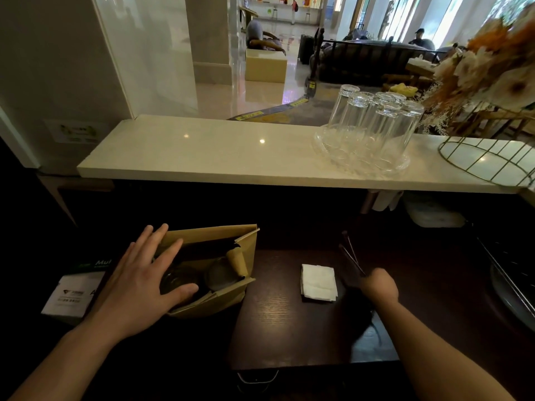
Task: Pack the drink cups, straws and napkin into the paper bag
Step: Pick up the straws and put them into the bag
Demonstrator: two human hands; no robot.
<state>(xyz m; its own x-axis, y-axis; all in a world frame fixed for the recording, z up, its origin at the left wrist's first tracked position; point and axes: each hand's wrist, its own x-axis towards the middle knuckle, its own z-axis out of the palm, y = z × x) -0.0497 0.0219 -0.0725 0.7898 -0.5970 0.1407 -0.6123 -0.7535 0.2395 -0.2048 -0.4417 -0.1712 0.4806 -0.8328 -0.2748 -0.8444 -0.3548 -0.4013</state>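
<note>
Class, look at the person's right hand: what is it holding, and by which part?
The right hand is closed around the lower ends of the dark straws; their free ends point up and away.

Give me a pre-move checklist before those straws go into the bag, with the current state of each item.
1. Paper bag mouth open: ok, the top gapes upward.
2. Bag steadied: ok, the left hand lies spread over its near left edge.
3. Drink cups already inside: ok, two lidded tops show in the bag.
4. Straws gripped: ok, the right hand is closed on their lower ends, dark tips pointing up and away.
5. Room for straws beside the cups: cannot tell, the bag's inside is dark.
6. Napkin packed: not ok, it lies folded on the dark table between bag and right hand.
</note>
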